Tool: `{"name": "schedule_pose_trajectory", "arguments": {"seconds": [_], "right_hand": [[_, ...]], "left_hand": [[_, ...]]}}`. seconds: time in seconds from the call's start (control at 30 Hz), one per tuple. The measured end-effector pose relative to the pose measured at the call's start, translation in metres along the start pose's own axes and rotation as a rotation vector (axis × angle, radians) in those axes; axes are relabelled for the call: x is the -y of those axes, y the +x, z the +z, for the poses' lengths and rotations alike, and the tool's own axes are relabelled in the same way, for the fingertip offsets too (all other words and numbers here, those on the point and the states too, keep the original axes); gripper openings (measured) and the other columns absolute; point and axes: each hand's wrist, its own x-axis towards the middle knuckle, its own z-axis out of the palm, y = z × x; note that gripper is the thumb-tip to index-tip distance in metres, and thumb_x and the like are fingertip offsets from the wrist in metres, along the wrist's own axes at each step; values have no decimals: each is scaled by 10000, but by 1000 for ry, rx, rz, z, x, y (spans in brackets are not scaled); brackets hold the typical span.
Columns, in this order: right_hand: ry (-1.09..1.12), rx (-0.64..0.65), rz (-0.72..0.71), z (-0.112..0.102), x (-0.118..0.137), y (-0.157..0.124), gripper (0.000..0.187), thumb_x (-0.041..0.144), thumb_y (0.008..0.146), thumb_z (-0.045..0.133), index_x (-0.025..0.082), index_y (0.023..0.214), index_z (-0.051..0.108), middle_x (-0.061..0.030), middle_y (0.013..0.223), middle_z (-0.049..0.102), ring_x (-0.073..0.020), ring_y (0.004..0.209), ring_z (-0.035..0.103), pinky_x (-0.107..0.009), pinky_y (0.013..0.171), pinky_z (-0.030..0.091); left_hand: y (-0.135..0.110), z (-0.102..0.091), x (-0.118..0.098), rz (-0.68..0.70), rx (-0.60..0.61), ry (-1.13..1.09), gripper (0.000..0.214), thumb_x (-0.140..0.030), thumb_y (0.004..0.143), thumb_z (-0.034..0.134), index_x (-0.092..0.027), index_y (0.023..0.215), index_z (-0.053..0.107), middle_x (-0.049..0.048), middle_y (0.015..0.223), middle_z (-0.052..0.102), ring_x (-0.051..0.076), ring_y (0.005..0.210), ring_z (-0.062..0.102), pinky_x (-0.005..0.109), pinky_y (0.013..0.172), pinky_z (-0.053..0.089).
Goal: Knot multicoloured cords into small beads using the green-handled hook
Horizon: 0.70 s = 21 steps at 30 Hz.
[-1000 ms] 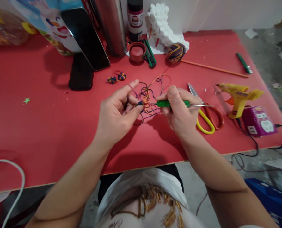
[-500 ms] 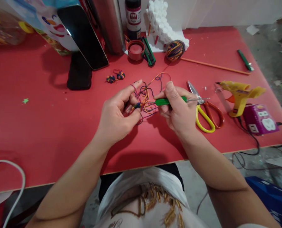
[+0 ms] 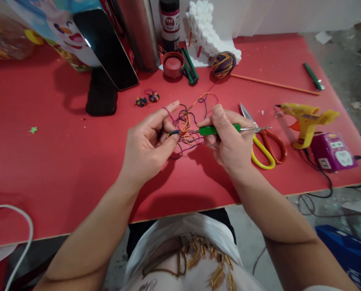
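Note:
Over the red table [image 3: 62, 161] my left hand [image 3: 147, 147] pinches a small multicoloured crochet piece [image 3: 173, 133] between thumb and middle fingers, with the yarn looped over its raised index finger. My right hand [image 3: 227, 141] is closed on a green-handled crochet hook [image 3: 219, 129], whose metal tip points left into that piece. Loose multicoloured yarn [image 3: 189, 121] tangles between both hands and runs back to a yarn ball [image 3: 223, 64]. Two small finished crochet balls [image 3: 147, 99] lie behind my left hand.
Yellow-and-red scissors [image 3: 264, 147] lie just right of my right hand, then a yellow glue gun [image 3: 304, 119] and a purple socket block [image 3: 334, 151]. At the back stand a tilted phone [image 3: 106, 48], a metal cylinder [image 3: 138, 32], a dark bottle [image 3: 169, 22], a red lid [image 3: 173, 64] and a white foam shape [image 3: 207, 32].
Both hands stay in place over the table. The hook has shifted slightly in my right hand while working the yarn, and the view has tilted a little.

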Motion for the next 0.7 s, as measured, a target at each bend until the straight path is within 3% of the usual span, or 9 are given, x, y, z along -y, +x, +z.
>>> {"name": "schedule_pose_trajectory", "arguments": {"seconds": [0.37,0.53,0.6,0.7], "right_hand": [[37,-5,-12,1,4,-1,592,778,965,619,248,882,869,23,570,542,-91,457,482,-239,387,349],[78,-12,-28,5,11,-4,427,623,976,740,240,837,869,15,634,628,-79,470,519,-234,428,385],[48,1,-80,5,11,-7,353,553,1005,739,249,885,874,20,634,641,-89,486,543,-243,459,429],[-118,63,-238,4,9,-11,287,488,1044,707,256,1016,873,-17,779,770,-138,628,685,-295,611,585]], "left_hand": [[0,-1,5,32,-23,-13,518,-91,835,835,-292,1312,819,1,837,670,133,726,588,282,697,577],[1,-2,2,-4,-48,-33,479,-131,852,859,-344,1281,836,6,835,631,153,759,593,311,726,606],[2,-3,2,-23,-63,-98,462,-129,828,881,-346,1234,846,-1,838,629,144,774,610,306,761,621],[5,-4,3,-129,-24,-248,458,-182,789,929,-320,1216,835,-15,816,637,125,748,648,282,743,626]]}}
